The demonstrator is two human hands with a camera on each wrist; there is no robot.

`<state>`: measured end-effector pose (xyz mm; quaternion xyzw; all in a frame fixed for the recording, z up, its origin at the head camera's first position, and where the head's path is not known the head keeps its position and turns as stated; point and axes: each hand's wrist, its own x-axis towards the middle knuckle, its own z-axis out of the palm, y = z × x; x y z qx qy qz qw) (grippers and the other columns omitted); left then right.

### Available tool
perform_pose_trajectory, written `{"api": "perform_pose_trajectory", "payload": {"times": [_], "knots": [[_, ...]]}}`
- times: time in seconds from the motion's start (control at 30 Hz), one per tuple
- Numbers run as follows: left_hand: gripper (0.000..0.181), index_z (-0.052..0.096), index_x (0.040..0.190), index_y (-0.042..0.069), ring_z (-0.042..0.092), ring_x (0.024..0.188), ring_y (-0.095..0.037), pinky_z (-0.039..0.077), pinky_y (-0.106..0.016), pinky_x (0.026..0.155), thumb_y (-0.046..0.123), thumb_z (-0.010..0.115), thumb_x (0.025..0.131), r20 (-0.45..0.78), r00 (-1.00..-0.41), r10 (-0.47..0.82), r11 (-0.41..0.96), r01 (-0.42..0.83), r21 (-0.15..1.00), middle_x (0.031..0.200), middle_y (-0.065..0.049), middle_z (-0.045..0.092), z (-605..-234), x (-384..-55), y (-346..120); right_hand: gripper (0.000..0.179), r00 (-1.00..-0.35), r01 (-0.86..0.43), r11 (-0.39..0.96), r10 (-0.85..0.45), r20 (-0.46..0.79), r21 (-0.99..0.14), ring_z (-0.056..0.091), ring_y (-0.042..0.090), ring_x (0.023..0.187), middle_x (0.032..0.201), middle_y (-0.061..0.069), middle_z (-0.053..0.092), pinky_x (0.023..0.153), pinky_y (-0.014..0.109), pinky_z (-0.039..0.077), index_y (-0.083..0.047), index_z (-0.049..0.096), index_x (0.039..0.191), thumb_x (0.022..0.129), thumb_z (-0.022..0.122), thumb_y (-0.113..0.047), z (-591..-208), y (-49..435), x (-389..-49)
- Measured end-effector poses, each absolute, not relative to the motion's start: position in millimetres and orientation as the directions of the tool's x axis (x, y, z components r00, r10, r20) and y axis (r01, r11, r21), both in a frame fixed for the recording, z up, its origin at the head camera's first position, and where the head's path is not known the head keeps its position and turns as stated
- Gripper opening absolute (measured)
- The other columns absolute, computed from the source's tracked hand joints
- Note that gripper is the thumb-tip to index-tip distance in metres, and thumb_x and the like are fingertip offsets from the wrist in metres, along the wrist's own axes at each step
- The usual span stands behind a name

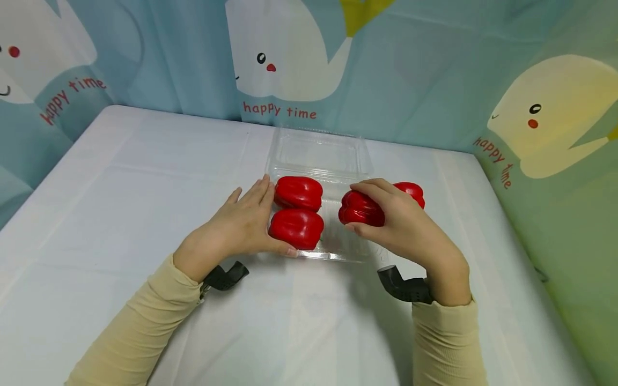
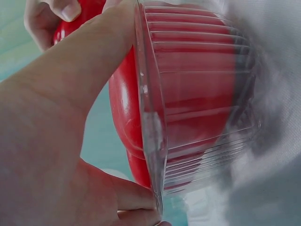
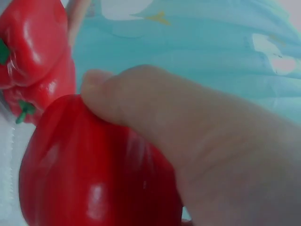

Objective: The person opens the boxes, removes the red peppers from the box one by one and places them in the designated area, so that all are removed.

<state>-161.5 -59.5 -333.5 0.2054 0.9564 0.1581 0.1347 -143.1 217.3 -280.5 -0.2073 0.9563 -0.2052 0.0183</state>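
A clear plastic container (image 1: 344,244) lies on the table with two red bell peppers in its left part, a far pepper (image 1: 299,193) and a near pepper (image 1: 296,229). My left hand (image 1: 241,222) rests along the container's left side, fingers extended and thumb at the near rim. In the left wrist view the ribbed container wall (image 2: 197,108) shows red through it. With my right hand (image 1: 405,222) I grip another red bell pepper (image 1: 359,208) above the container's right part. Green stems show on the two peppers in the right wrist view.
The container's clear lid (image 1: 318,153) is folded back toward the curtain. One more red pepper (image 1: 412,192) lies behind my right hand, partly hidden. A white cloth covers the table (image 1: 145,187); a printed curtain (image 1: 425,69) stands behind it.
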Motion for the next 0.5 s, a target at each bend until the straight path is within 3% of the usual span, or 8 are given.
{"api": "perform_pose_trajectory", "payload": {"times": [0.5], "knots": [[0.134,0.009,0.157,-0.002,0.008,0.156,-0.032,0.011,-0.061,0.122,0.077,0.071,0.069,-0.197,-0.877,0.438,0.864,0.350,0.362,0.167,-0.017,0.003,-334,-163,-60,0.058,-0.896,-0.438,0.795,-0.349,0.273,-0.419,0.060,0.027,0.112,0.134,0.004,0.056,0.085,0.050,0.058,-0.008,0.056,0.135,0.083,0.080,-0.015,-274,239,-143]]}}
